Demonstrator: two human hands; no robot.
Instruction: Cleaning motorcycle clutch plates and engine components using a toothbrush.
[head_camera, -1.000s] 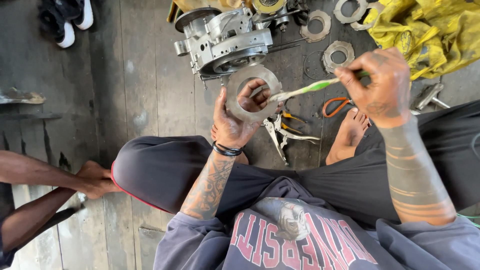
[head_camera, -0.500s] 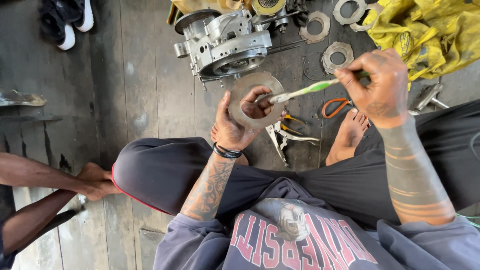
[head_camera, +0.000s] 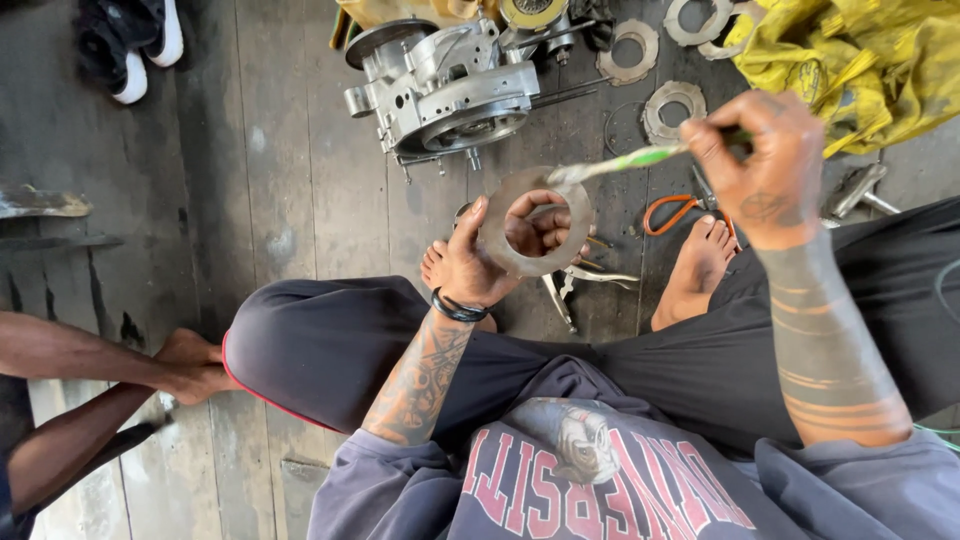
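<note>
Above your crossed legs, your left hand pinches the stiff, likely light flat ring at its rim, a sound hold, while your right hand grips the green-handled brush.

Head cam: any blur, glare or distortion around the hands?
Head view: soft, even daylight with no harsh glare. The brush in the right hand looks slightly motion-blurred. The ring in the left hand is sharp. Wide-angle bending shows at the edges, and the floor is dim.
</note>
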